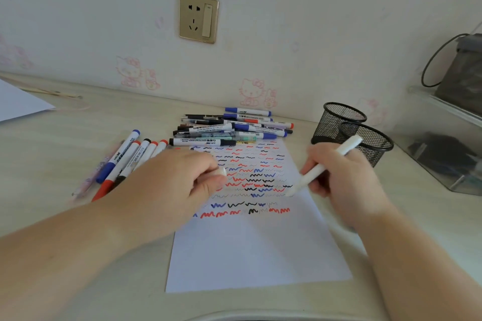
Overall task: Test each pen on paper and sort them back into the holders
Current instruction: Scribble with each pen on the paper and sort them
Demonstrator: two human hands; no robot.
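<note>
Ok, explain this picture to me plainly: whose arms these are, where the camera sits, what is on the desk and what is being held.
There is no machine here. A person wears one camera on the head, looking down at their own two bare hands. The right hand grips a white pen, its tip down at the paper, which is covered in red, blue and black test squiggles. The left hand pinches something small and white, probably the cap. Beyond the paper lies a pile of markers, a smaller row of markers lies to the left, and two black mesh holders stand at the right.
</note>
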